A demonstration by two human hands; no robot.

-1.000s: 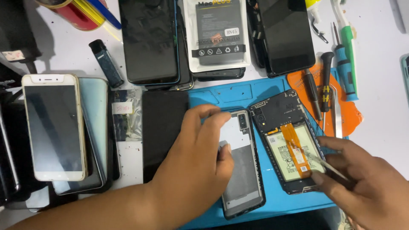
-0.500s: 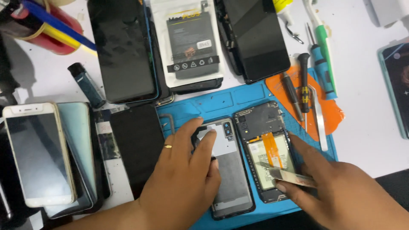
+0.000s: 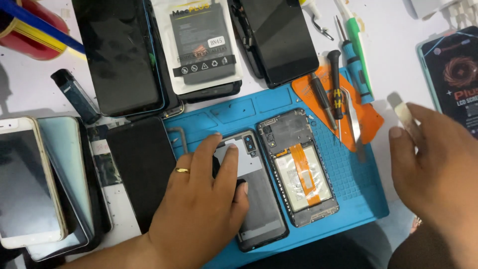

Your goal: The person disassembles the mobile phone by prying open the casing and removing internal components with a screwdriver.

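Observation:
My left hand point(image 3: 201, 199), with a gold ring, lies flat on a black phone back cover point(image 3: 259, 209) on the blue work mat point(image 3: 348, 174). Beside the cover lies an opened phone point(image 3: 298, 167) showing its battery and an orange flex strip. My right hand point(image 3: 438, 169) hovers off the mat's right edge and holds a thin, pale flat pry tool point(image 3: 404, 115) between thumb and fingers; the tool is blurred.
Screwdrivers point(image 3: 336, 92) and tweezers point(image 3: 354, 122) rest on an orange pad point(image 3: 371, 117). Several phones and screens lie around: black ones point(image 3: 122, 55) at the top, a white one point(image 3: 27, 184) at left. A bagged battery point(image 3: 199, 42) sits at top centre, a red cup point(image 3: 30, 30) at top left.
My right hand has lifted away from the opened phone and moved right and up with the pry tool. The left hand stays on the back cover. The camera view shifted.

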